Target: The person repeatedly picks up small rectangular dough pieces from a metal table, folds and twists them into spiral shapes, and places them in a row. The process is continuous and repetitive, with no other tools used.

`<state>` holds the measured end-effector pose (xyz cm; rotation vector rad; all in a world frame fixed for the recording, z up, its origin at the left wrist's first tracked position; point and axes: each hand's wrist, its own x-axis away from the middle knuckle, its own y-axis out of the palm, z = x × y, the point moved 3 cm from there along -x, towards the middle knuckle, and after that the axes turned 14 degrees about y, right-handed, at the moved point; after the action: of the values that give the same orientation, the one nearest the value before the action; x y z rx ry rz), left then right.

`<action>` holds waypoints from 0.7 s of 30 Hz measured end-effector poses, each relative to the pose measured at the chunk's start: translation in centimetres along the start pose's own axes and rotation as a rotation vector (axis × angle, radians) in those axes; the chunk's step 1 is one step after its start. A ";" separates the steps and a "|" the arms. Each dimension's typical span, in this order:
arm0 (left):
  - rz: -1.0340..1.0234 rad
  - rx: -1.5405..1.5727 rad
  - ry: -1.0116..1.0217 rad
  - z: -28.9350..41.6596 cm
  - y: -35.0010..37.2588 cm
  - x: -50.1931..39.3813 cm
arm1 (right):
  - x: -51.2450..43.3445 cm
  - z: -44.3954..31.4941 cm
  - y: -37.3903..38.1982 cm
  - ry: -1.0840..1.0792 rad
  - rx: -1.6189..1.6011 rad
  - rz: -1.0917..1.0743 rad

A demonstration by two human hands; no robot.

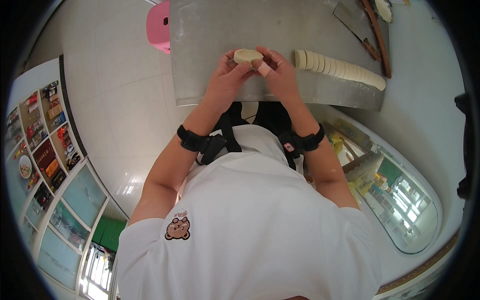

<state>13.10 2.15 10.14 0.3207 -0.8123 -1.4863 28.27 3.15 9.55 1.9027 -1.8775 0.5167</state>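
Between them, my two hands hold a round slice of pale dough (248,56) above the metal work table (232,22). Curved lines, like a rolled spiral, show on its upper face. My left hand (228,75) grips its left side, with the thumb at the near edge. On the opposite side, my right hand (277,71) pinches it; a pale bandage (264,69) wraps that thumb. To the right of my right hand lies a dough log cut into several slices (337,67), still lined up in a row.
A cleaver (354,28) and a brown wooden stick (377,37) lie at the table's right end, near a bowl of pale powder (383,10). Left of the table stands a pink plastic stool (157,28). A white wall (423,93) borders the right side.
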 end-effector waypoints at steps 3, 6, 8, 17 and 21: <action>-0.012 -0.333 -0.017 -0.3 -2.0 -0.5 | -0.5 1.8 -0.8 0.186 -0.111 -0.070; -0.061 -0.628 -0.066 -1.5 -3.9 -1.2 | -1.2 3.8 -1.5 0.307 -0.067 -0.113; -0.091 -0.794 -0.049 -2.7 -4.7 -1.4 | -1.6 5.5 -1.7 0.322 -0.021 -0.139; -0.165 -1.275 0.214 -4.8 -5.2 -2.4 | -3.6 8.8 -3.1 0.237 0.439 -0.007; -0.327 -1.291 0.348 -4.0 -4.5 -2.2 | -3.9 8.6 -3.1 0.207 0.317 -0.007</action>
<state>12.55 2.64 3.74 -0.2835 0.5677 -1.8836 31.02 1.80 0.09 1.9563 -1.7351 1.0197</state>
